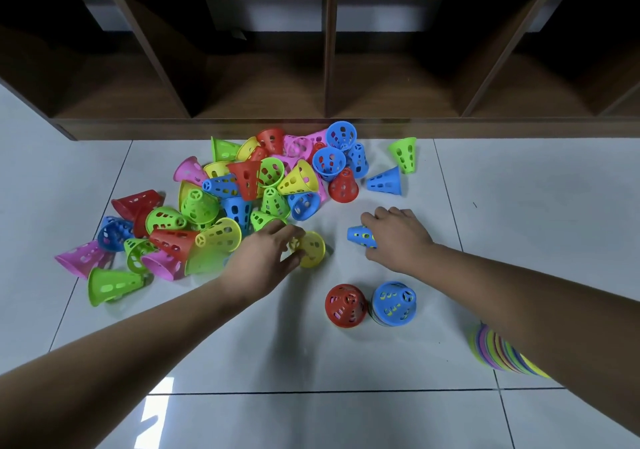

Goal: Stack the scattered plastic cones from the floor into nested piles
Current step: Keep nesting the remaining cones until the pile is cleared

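Observation:
Several perforated plastic cones in red, blue, green, yellow and pink lie scattered in a heap point(242, 192) on the tiled floor. My left hand point(268, 254) grips a yellow cone point(313, 249) lying on its side at the heap's near edge. My right hand point(394, 237) grips a blue cone point(360, 235) with yellow showing through its holes. Two nested piles stand upright nearer to me: one topped red point(345, 305) and one topped blue point(394, 303). A long multicoloured nested pile point(498, 351) lies on its side under my right forearm, partly hidden.
A dark wooden shelf unit point(329, 68) with open compartments stands right behind the heap. A green cone point(404, 154) and a blue cone point(385, 181) lie apart at the heap's right. Grey floor tiles point(311, 396) stretch toward me.

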